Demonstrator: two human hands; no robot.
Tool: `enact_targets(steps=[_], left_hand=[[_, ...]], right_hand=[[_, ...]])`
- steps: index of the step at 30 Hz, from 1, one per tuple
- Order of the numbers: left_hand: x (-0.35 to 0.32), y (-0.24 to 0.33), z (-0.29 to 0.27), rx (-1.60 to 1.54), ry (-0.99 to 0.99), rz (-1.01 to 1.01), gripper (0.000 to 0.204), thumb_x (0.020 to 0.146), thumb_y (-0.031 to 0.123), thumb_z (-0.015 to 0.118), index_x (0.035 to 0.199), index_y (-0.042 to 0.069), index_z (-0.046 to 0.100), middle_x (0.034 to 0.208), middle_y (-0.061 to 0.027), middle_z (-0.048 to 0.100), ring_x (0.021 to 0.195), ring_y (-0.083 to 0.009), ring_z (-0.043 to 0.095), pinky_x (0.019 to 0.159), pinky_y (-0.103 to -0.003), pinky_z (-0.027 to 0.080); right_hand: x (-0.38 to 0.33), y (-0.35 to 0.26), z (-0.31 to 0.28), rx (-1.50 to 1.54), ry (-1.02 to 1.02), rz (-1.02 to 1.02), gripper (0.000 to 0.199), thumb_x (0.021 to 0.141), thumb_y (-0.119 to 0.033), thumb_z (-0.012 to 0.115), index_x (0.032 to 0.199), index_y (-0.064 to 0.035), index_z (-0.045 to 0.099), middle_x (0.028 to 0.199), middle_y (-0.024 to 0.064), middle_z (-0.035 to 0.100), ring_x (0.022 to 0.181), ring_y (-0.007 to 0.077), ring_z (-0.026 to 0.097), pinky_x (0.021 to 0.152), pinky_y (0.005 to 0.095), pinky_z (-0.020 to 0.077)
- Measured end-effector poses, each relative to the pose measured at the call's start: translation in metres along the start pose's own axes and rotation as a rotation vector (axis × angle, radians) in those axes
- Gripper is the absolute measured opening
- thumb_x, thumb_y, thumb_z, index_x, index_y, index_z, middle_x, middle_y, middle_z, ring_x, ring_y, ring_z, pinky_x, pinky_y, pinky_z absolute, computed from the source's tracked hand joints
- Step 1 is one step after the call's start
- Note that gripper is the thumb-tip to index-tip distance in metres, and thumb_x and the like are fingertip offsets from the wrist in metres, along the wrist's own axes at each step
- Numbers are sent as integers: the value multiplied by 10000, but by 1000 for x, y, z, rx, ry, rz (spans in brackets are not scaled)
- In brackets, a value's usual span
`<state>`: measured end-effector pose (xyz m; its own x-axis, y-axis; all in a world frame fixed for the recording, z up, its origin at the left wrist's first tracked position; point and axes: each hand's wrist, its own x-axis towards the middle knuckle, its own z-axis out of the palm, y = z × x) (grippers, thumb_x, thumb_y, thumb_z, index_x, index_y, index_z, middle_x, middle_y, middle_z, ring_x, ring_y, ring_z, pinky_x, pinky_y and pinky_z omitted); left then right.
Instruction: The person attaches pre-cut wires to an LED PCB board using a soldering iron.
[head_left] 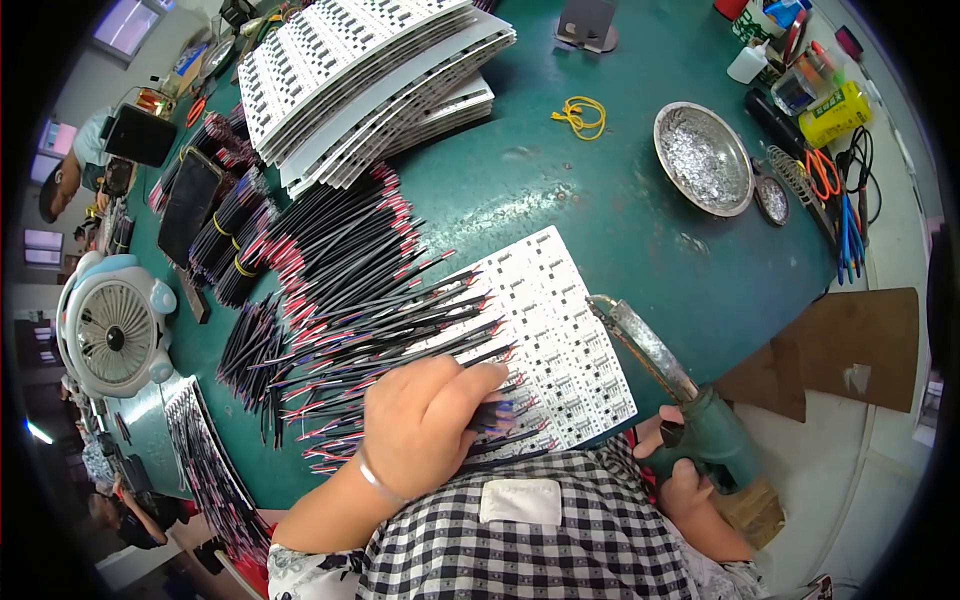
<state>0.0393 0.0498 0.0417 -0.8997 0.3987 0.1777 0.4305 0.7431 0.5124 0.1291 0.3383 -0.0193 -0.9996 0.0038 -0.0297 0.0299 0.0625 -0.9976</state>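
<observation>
A white circuit board panel (pixel 560 330) with rows of small dark parts lies before me. Black wires with red and white ends (pixel 440 310) run onto it from the left in rows. My left hand (pixel 420 415) is closed over the near part of the panel, around a small bunch of dark wires (pixel 492 416) whose purplish ends poke out by the fingers. At the panel's right, my right hand (pixel 680 480) grips the green handle of a soldering gun (pixel 715 440). Its metal barrel points up and left, and the bent tip is at the panel's right edge.
Stacked white panels (pixel 370 70) stand at the far left, beside wire bundles (pixel 235 235). A metal bowl of silvery bits (pixel 705 160) and a yellow cord (pixel 582 117) lie on the green table. A fan (pixel 115 335) stands left; bottles and tools (pixel 835 110) line the right edge. People sit beyond.
</observation>
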Motion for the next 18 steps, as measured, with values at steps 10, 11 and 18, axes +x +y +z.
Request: enact_targets(steps=[10, 11, 18], left_hand=[[-13, -4, 35, 215, -55, 53, 213, 714, 113, 634, 926, 121, 634, 782, -28, 513, 660, -194, 578, 525, -320, 459], [-13, -3, 35, 235, -88, 51, 288, 665, 101, 676, 952, 124, 672, 767, -37, 530, 668, -212, 585, 541, -331, 466], [-13, -11, 45, 181, 49, 122, 257, 697, 101, 642, 945, 124, 703, 779, -19, 555, 661, -179, 577, 551, -308, 465]], right_hand=[[-18, 4, -7, -212, -178, 24, 349, 848, -274, 634, 1046, 14, 650, 914, 109, 690, 777, 220, 673, 682, 324, 527], [-23, 9, -9, -204, -164, 25, 325, 842, -261, 641, 1028, 5, 656, 914, 113, 687, 792, 238, 678, 690, 327, 531], [-25, -6, -9, -569, -187, 29, 428, 851, -452, 650, 1065, -82, 681, 1089, 56, 686, 1019, 219, 628, 930, 345, 424]])
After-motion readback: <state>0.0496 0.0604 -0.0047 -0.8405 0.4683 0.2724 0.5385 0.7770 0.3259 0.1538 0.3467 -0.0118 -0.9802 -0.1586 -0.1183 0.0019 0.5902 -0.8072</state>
